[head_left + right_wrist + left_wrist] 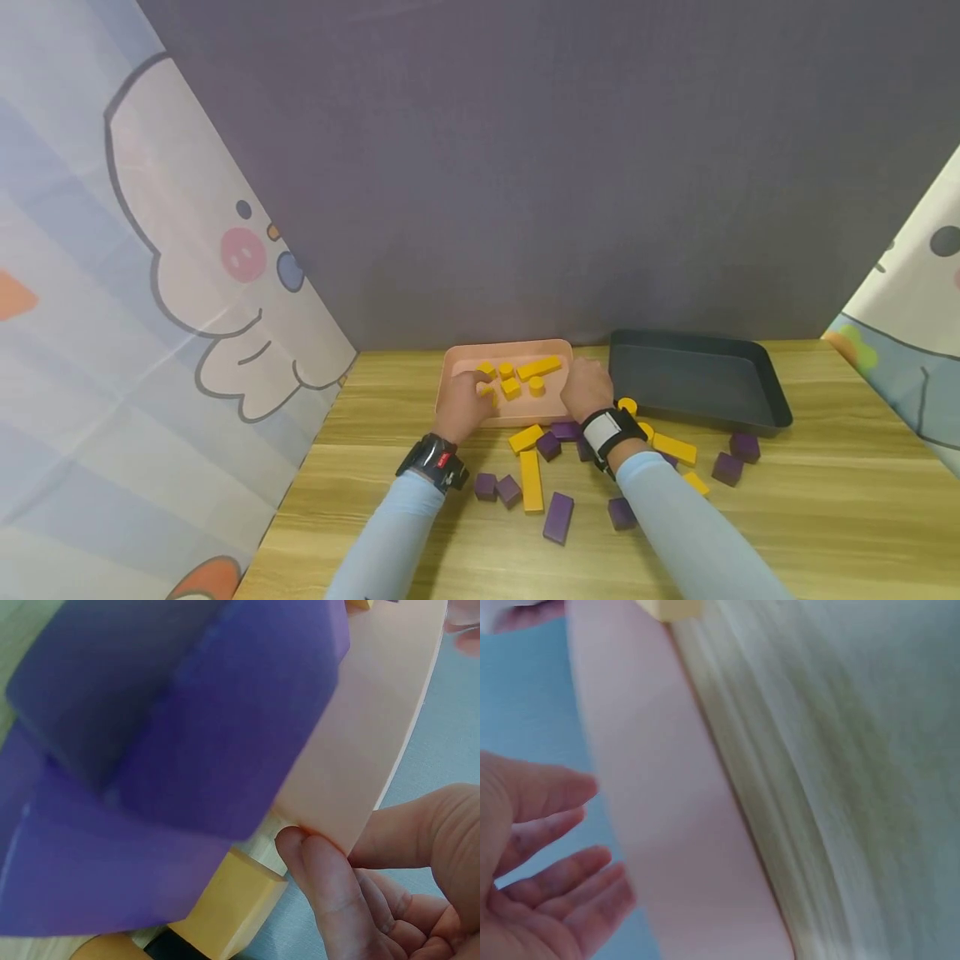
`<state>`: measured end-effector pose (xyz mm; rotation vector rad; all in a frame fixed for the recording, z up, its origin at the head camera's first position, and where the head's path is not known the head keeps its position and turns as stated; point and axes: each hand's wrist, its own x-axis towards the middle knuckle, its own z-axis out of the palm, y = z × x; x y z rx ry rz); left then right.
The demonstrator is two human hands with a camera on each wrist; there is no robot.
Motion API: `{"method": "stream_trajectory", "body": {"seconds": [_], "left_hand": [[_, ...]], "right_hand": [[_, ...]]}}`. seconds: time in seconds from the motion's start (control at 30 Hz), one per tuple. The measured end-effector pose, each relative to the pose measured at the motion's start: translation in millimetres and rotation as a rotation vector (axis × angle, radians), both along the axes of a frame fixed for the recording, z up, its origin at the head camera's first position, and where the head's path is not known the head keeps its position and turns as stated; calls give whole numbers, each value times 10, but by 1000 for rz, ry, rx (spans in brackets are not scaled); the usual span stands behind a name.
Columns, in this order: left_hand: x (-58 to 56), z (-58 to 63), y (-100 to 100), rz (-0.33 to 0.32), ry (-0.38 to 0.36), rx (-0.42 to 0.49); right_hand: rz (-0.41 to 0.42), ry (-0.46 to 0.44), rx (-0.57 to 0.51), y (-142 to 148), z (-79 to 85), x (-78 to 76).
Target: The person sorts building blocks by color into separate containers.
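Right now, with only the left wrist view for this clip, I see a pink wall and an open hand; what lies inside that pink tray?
Observer: Several yellow blocks lie in the pink tray.
Operator: What is the right hand doing?
Observer: The right hand pinches the pink tray at a corner, with thumb and finger.
Operator: Is there another tray?
Observer: Yes, a dark tray stands to the right of the pink one in the head view.
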<state>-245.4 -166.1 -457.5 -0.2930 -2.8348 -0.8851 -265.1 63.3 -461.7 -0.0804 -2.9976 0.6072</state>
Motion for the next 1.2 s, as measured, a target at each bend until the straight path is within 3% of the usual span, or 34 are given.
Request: {"method": "stream_trajectory", "body": {"seconds": [0.1, 0.23, 0.4, 0.53, 0.83, 1.0, 1.2], "left_hand": [[125, 42, -115, 52, 65, 123], [271, 100, -287, 159, 137, 192], [413, 87, -463, 302, 96, 255], [444, -4, -542, 359, 37, 320], [401, -194, -559, 327, -30, 336], [380, -214, -545, 318, -26, 316], [342, -201, -554, 353, -53, 313]], "right_hand": [[-6, -17, -4, -12, 9, 9], [-17, -43, -15, -15, 17, 13], [-3, -35, -10, 6, 18, 13], [6, -25, 0, 20, 7, -2], [10, -21, 1, 6, -12, 4], [10, -28, -1, 0, 3, 10], [10, -16, 5, 3, 7, 8]]}}
